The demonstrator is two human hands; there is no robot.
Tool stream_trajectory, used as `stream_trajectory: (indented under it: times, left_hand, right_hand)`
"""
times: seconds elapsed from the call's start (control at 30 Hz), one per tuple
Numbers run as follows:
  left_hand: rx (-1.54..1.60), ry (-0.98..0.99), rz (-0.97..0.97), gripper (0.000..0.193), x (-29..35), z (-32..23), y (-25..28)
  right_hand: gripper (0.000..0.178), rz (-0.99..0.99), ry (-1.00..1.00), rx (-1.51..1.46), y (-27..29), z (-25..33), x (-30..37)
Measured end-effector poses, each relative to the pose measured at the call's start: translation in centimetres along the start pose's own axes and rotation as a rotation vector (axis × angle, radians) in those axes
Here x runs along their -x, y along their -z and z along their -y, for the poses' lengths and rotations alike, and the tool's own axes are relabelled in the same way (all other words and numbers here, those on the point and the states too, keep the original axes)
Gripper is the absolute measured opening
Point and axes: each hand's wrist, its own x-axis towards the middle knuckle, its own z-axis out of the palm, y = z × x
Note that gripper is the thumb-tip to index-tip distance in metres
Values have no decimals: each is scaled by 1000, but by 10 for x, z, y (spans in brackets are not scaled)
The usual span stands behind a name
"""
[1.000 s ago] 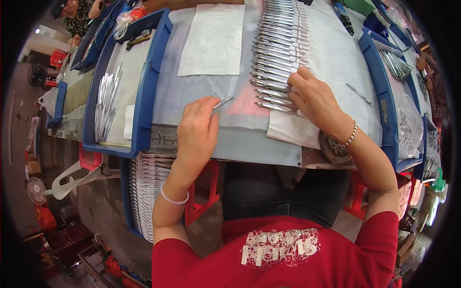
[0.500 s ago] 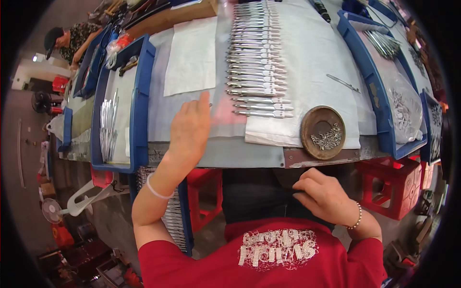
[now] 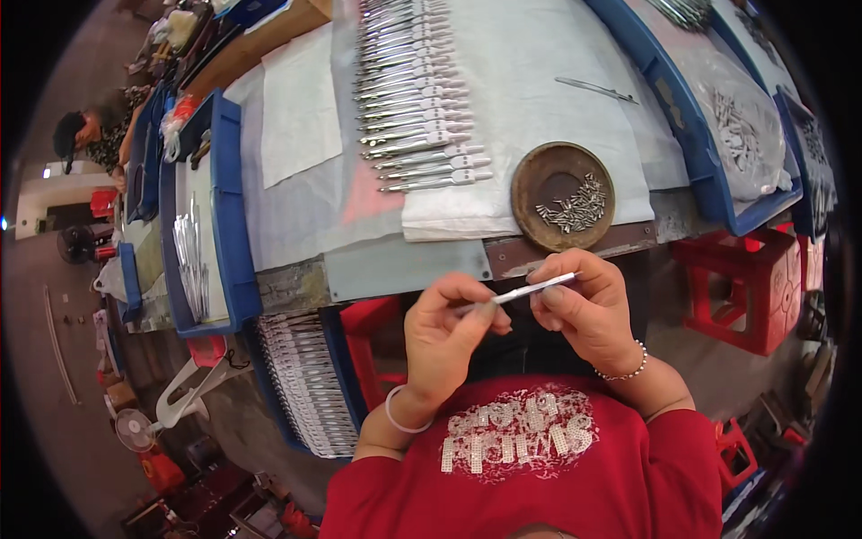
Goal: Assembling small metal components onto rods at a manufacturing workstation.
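Note:
In front of my red shirt, just off the table's near edge, a slim silver metal piece with a whitish end (image 3: 532, 289) spans both hands. My left hand (image 3: 446, 337) pinches its left end between thumb and fingers. At the whitish right end, my right hand (image 3: 588, 310) closes its thumb and fingertips. Beyond them lies a long row of similar slim metal pieces with pale ends (image 3: 415, 112), side by side on white cloth. A round brown dish (image 3: 528, 211) near the table edge holds many tiny metal parts (image 3: 576, 207).
One slim metal piece (image 3: 595, 90) lies apart on the cloth. Blue trays (image 3: 235, 216) flank the left side; another blue tray (image 3: 651, 85) with a bag of small parts (image 3: 743, 148) stands right. Below are a tray of metal pieces (image 3: 310, 386) and a red stool (image 3: 750, 292).
My left hand has come back from the table toward my body and met my right hand. Both now grip the slim metal piece. The view has shifted, so the table things appear higher and further left.

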Motion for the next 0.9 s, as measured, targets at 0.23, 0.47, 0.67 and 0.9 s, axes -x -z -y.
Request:
stream_trajectory:
  times: [0.23, 0.47, 0.67, 0.9]
  left_hand:
    - [-432, 238, 201, 19, 19, -3, -5]
    - [-76, 483, 266, 16, 19, 1, -8]
    - [50, 562, 331, 13, 15, 3, -1]
    - [34, 600, 351, 12, 17, 8, 4]
  right_hand:
    - [8, 11, -141, 238, 7, 4, 10]
    - [9, -32, -294, 189, 6, 5, 9]
    - [8, -55, -337, 142, 6, 0, 6]
    - [7, -13, -383, 117, 3, -2, 6]
